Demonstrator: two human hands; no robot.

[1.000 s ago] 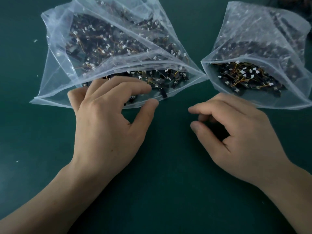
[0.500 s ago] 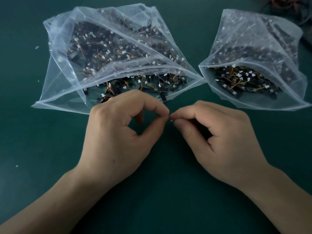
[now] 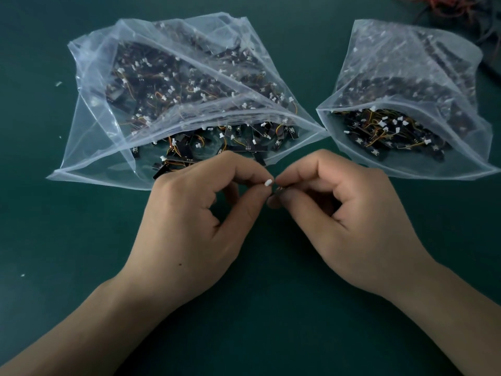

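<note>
Hands meet over a green table (image 3: 257,321), head view: the left hand (image 3: 189,221) pinches a white connector (image 3: 268,182) between thumb and forefinger, the right hand (image 3: 352,226) pinches a small dark piece (image 3: 279,189) touching it; both are held just above the table, near the mouth of the left bag (image 3: 92,158). A slack pinch could probably let the tiny connector slip and fall among the loose parts spilling from that bag, where it would be hard to single out; a hard pull might strain whatever thin wire joins the two, though none is visible. The right bag (image 3: 461,164) lies well apart at the right; red wires (image 3: 461,9) tangle at the far right. A second ago the left hand lay spread at the left bag's mouth, the right loosely curled and apart; half a second ago the fingertips met; now the connector shows between them.
</note>
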